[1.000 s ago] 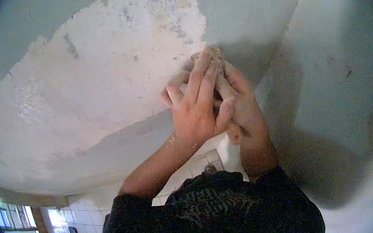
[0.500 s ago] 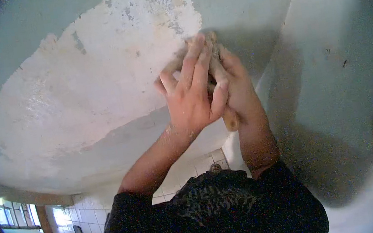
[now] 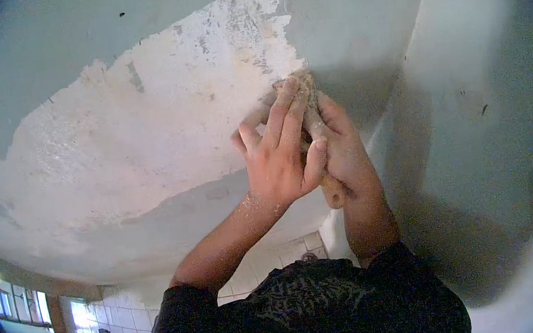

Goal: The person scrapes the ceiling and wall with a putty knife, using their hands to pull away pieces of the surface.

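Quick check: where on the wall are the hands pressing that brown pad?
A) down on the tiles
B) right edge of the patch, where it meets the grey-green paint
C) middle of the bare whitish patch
B: the brown pad, under the left hand and right hand, sits on the border between bare patch and grey-green paint.

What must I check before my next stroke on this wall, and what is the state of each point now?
1. Two-handed hold: left hand lies over right hand on the brown tool. Ok.
2. Tool flat on the surface: the hands hide it. Cannot tell.
3. Tool at the border between bare patch and grey paint. Ok.
4. Skin clean: dust on the left forearm. Not ok.
5. Tool wear: mostly covered. Cannot tell.
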Tool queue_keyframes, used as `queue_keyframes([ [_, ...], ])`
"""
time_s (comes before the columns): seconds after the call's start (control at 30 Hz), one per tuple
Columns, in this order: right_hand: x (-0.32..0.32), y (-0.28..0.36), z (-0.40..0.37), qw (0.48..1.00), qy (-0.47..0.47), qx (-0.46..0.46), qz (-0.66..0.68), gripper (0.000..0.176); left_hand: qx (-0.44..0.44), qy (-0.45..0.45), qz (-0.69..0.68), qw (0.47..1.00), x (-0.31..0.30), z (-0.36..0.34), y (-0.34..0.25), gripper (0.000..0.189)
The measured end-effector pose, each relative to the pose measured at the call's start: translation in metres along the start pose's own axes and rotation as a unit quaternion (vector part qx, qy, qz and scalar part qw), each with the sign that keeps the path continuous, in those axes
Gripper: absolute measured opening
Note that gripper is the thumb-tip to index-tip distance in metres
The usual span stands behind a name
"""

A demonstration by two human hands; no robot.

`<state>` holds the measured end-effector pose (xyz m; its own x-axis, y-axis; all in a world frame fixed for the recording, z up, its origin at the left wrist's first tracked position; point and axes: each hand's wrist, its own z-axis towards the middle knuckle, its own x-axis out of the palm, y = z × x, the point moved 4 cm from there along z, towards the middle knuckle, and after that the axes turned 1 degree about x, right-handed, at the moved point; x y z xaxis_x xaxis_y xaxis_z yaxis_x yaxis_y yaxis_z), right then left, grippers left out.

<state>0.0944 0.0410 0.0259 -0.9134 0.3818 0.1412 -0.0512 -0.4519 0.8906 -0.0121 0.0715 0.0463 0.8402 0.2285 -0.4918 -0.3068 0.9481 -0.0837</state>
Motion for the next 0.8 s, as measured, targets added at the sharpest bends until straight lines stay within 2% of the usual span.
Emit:
queue_keyframes([
  [0.07,-0.001,0.001,-0.004,0.998,0.015,0.037,-0.038,0.036,-0.004,0.011,-0.007,1.0,0.0,-0.001,-0.003,0.057],
  [0.13,0.003,0.0,-0.007,0.998,0.007,0.04,0.046,0.035,-0.007,0.002,0.01,1.0,0.0,-0.002,-0.005,0.058],
  [0.17,0.002,-0.004,-0.007,0.998,0.003,0.038,0.046,0.035,-0.004,0.003,0.007,1.0,0.004,-0.006,-0.003,0.058],
  [0.23,0.002,-0.009,-0.008,0.996,0.013,-0.064,-0.057,0.036,-0.006,-0.011,-0.028,1.0,0.014,-0.017,0.006,0.059],
  [0.37,0.006,0.005,-0.003,0.999,0.041,0.018,0.001,0.039,-0.014,0.004,-0.014,1.0,0.001,-0.002,0.003,0.059],
  [0.43,0.003,0.008,-0.005,0.997,-0.021,-0.005,-0.073,0.043,-0.007,0.008,-0.007,1.0,0.003,0.0,0.002,0.06],
  [0.47,0.006,0.009,-0.004,0.997,-0.021,-0.011,-0.072,0.043,0.01,0.01,-0.016,1.0,0.005,0.0,0.002,0.061],
  [0.6,-0.002,0.004,-0.005,0.99,-0.067,0.06,0.108,0.039,0.009,0.015,-0.022,1.0,0.009,0.013,0.0,0.062],
  [0.73,0.007,0.017,0.0,0.996,-0.073,0.039,0.026,0.037,0.017,0.02,0.009,1.0,0.005,0.016,0.002,0.062],
  [0.8,0.015,0.004,0.006,0.984,-0.09,0.022,0.15,0.036,0.023,0.01,0.022,0.999,0.01,0.01,0.011,0.062],
])
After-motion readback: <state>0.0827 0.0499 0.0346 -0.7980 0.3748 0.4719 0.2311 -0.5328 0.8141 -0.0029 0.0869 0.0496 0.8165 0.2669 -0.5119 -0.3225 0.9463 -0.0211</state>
